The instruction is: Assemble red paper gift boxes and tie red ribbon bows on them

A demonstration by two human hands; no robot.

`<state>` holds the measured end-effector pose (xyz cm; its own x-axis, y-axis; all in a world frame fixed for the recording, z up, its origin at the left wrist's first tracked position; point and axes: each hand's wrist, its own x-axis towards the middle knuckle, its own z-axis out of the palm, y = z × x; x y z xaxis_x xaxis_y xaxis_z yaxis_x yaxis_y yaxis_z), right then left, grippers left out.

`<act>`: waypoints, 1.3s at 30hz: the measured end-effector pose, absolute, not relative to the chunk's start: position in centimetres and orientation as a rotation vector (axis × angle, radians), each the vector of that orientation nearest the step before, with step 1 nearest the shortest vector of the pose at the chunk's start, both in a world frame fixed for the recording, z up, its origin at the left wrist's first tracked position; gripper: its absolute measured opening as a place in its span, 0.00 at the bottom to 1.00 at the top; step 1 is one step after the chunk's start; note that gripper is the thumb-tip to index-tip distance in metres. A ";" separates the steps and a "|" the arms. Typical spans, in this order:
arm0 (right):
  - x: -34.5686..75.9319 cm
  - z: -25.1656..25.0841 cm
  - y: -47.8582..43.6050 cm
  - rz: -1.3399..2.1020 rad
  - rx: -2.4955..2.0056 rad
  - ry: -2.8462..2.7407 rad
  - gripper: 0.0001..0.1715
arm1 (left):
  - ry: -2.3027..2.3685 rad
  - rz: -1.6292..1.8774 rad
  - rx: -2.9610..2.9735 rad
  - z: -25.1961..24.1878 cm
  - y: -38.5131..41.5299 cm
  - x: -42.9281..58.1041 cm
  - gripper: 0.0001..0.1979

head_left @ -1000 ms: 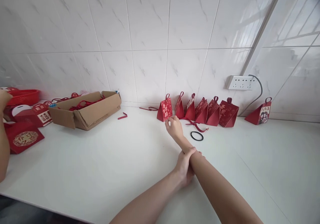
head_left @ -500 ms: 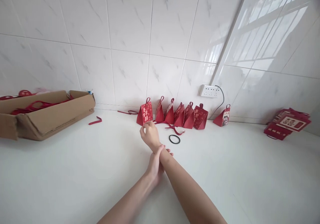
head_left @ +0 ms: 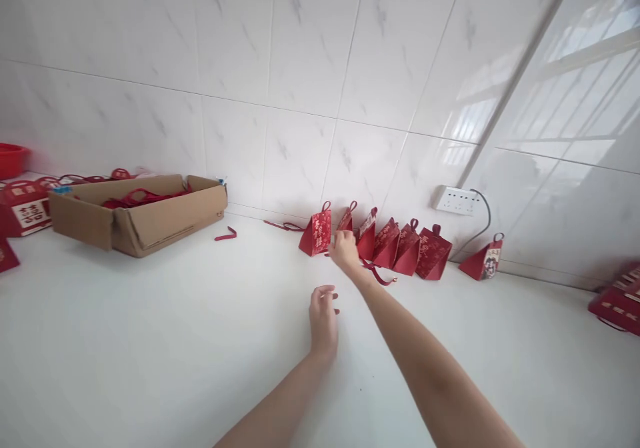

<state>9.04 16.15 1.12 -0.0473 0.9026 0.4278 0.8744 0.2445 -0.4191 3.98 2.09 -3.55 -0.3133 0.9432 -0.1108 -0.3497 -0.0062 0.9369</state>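
Note:
My right hand [head_left: 345, 249] reaches in front of a row of red triangular paper gift boxes [head_left: 385, 243], its fingers curled in a pinch beside the leftmost gift box [head_left: 320, 233]. It covers the lower part of the box behind it, and what its fingertips hold, if anything, is hidden. A red ribbon [head_left: 383, 277] with a small metal bead at its end lies on the table by the right wrist. Below, my left hand [head_left: 324, 318] is apart from the right one, fingers loosely bent and spread, with nothing visible in them.
A cardboard box [head_left: 170, 221] with red ribbons inside stands at left, near a short red strip [head_left: 226, 234] and red gift boxes [head_left: 27, 207]. Against the tiled wall rests a power strip [head_left: 457, 201] with a cable. A red bag [head_left: 620, 301] is at far right.
My left hand has let go of my right wrist and drawn back. The right hand has moved along the gift boxes. The view has turned left. The black ring is no longer visible.

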 end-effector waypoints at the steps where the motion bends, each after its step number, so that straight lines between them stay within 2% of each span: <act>1: 9.5 1.6 17.0 0.071 -1.652 -1.897 0.21 | 1.223 1.525 0.755 -3.5 1.9 4.1 0.08; 9: 4.8 3.1 19.7 0.302 -1.709 -1.893 0.25 | 1.266 1.403 0.828 -3.2 1.4 4.0 0.09; 18: 5.7 3.1 20.2 0.722 -1.617 -1.593 0.16 | 1.275 1.489 0.636 -3.5 2.5 2.8 0.09; 21: 7.6 2.8 18.0 0.871 -1.437 -1.502 0.10 | 1.215 1.623 0.486 -4.1 3.1 2.6 0.07; 26: 11.8 1.0 11.5 1.124 -1.141 -1.220 0.11 | 1.157 1.807 0.387 -4.5 4.3 2.0 0.08; 29: 14.3 -0.9 6.9 1.262 -1.100 -1.022 0.06 | 1.117 1.854 0.380 -4.3 4.9 1.4 0.08; 32: 15.9 -2.7 2.4 1.382 -1.096 -0.883 0.03 | 1.064 1.845 0.392 -3.9 4.7 1.0 0.10; 39: 16.1 -4.4 -3.0 1.507 -1.029 -0.798 0.06 | 0.995 1.657 0.499 -3.3 -0.2 -0.8 0.19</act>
